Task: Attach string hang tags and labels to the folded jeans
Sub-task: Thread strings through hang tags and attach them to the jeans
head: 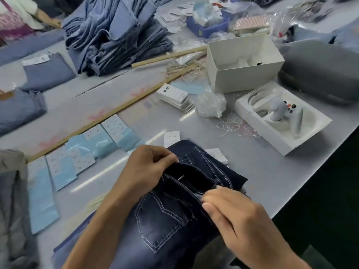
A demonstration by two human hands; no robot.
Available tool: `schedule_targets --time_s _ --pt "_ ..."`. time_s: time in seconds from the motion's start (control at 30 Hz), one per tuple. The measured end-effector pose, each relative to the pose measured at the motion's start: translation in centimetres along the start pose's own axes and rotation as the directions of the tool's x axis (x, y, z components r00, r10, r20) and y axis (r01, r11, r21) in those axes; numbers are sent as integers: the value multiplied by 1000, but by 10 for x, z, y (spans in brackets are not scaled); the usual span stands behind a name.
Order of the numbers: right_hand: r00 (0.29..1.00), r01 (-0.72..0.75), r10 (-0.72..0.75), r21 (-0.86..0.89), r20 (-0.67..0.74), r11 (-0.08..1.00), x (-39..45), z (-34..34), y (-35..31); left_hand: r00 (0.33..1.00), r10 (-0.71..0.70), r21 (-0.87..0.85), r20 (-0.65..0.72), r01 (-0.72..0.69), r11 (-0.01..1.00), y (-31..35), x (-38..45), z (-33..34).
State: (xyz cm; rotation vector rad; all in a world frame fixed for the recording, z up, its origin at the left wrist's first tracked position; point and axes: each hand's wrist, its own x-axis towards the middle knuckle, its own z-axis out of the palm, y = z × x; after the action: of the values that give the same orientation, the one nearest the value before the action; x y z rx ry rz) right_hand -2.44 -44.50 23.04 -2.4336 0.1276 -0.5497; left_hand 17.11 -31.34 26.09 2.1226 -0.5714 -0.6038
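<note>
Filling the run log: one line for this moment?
left hand: pinches waistband | right hand: pinches waistband | dark jeans: on table | tag: unattached

We see two bare forearms, left hand [147, 167] and right hand [239, 216]: no sleeves, gloves, rings, watch or bands in frame. Short, unpainted nails.

My left hand [147, 167] covers part of the dark blue denim jeans' [171, 220] waistband, and my right hand [239, 220] hides whatever its fingertips pinch. Print on the pale blue label sheets [77, 160] is too small to read. The grey folded garment [13, 210] is cut off at the left edge.
</note>
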Motion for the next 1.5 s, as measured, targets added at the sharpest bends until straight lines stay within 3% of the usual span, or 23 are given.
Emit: schedule_targets --time_s 0.1,0.23,0.4,0.6,0.9,1.23,1.4,1.5 --pt "997 -73 72 25 20 997 27 -7 4 999 13 -176 -50 -21 984 2 -7 4" --pt "995 60 -58 -23 76 998 53 4 3 995 40 -331 -90 -68 941 3 -15 8" --pt "984 152 -134 151 -121 977 61 20 6 990 -32 -520 -134 -43 853 -3 -22 3" --pt "995 84 -93 206 34 975 59 23 12 991 -66 -588 -114 -14 809 -9 -24 5" --pt "970 234 -240 161 20 959 61 28 10 989 -83 -584 -124 -4 812 -17 -22 7" --pt "983 182 -185 256 -15 949 60 33 18 991 -92 -571 -101 18 821 -18 -24 9" --pt "992 124 -125 315 -17 941 57 35 23 992 111 -336 -54 -123 934 -15 -30 3" --pt "999 35 -42 323 13 946 56 36 27 986 164 -167 5 -161 973 -16 -31 -3"
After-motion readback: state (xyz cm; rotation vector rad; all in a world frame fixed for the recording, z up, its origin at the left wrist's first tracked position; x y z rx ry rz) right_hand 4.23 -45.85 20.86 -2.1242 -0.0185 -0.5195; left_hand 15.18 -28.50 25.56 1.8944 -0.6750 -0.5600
